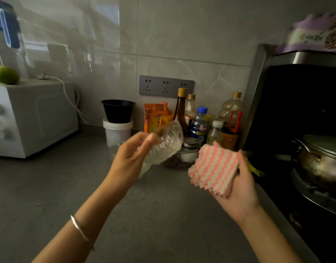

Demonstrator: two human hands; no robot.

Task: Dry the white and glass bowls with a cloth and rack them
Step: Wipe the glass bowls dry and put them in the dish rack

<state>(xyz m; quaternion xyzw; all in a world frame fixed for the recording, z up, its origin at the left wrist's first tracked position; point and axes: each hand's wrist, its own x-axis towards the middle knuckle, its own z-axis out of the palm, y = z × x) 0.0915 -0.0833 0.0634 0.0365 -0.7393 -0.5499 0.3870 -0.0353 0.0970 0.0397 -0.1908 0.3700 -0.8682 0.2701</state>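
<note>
The glass bowl (167,143) is blurry, so its rim and pattern are hard to make out, and you cannot tell if it is wet or dry. The left hand (129,156) covers the bowl's near side. Its thumb lies on the front and its fingers curl round the back, so it grips the bowl and holds it tilted, up above the counter (49,196). Just below the bowl, under that hand, there is something clear and shiny, but I cannot tell what it is. To the right of the bowl, a little lower and not touching it, is the cloth (214,168). It is folded, pink and white with wavy stripes. The right hand (241,186) holds it from behind, so most of its fingers are hidden. A bit of yellow peeks out behind that hand, too small to tell. Behind the bowl stand bottles (199,122), partly hidden by it. Far right of the bowl a pot (321,158) is cut off by the edge. Far left of the bowl a white box (30,116) is cut off too.
</note>
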